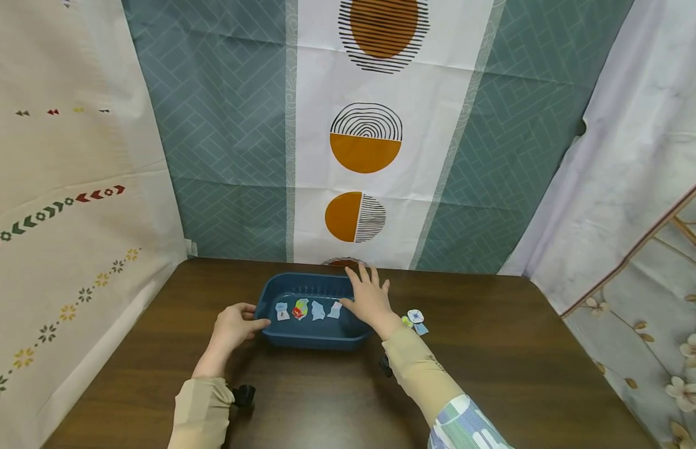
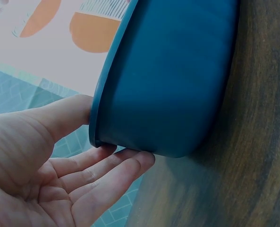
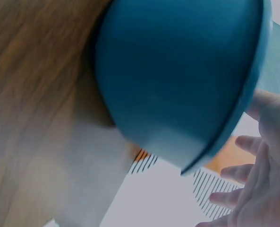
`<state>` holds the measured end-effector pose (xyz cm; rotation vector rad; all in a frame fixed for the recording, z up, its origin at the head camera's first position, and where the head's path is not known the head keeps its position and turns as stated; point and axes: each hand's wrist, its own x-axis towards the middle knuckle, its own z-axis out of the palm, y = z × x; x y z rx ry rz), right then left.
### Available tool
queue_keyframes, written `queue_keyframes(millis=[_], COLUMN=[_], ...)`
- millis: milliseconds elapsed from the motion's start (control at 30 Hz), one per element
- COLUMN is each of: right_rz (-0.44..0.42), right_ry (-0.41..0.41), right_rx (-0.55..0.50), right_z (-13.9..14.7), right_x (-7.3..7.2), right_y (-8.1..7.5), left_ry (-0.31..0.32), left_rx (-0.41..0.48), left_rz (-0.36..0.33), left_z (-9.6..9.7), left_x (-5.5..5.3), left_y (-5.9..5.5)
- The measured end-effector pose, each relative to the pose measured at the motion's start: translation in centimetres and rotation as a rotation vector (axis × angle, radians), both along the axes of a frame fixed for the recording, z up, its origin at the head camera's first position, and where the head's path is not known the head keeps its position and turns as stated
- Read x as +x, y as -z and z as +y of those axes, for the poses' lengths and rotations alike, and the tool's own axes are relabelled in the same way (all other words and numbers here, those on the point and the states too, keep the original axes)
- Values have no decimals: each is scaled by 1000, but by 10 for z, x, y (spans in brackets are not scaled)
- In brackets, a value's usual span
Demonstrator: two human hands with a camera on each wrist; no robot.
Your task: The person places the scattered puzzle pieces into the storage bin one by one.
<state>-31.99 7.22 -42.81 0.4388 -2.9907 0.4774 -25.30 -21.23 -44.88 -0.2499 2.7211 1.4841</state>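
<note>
A dark blue plastic tub (image 1: pixel 314 342) stands on the brown table, and several small paper cutouts (image 1: pixel 318 310) lie in a row on its floor. At the tub's left end, my left hand (image 1: pixel 231 327) holds the rim, with the thumb on top and the fingertips against the outer wall, as the left wrist view also shows. My right hand (image 1: pixel 370 300) is over the right end with its fingers spread apart. In the right wrist view its thumb (image 3: pixel 265 106) lies at the rim while the other fingers are off the tub (image 3: pixel 173 71).
To the right of the tub lie a white round cutout (image 1: pixel 415 316), a blue piece (image 1: pixel 421 328) and a yellow-green one (image 1: pixel 406 321). A patterned curtain (image 1: pixel 236 137) hangs behind the table (image 1: pixel 494 374), with cloths on both sides.
</note>
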Motion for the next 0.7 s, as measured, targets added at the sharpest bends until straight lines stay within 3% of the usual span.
queue_keyframes(millis=[333, 700], right_rz=[0, -58], right_ry=[94, 179], right_rx=[-14, -31], right_z=[39, 87], right_x=[-7, -7], right_y=[-6, 0], left_ry=[9, 14], left_rx=[-4, -8], left_rz=[3, 2], left_z=[-2, 0], left_x=[0, 0], left_y=[0, 0])
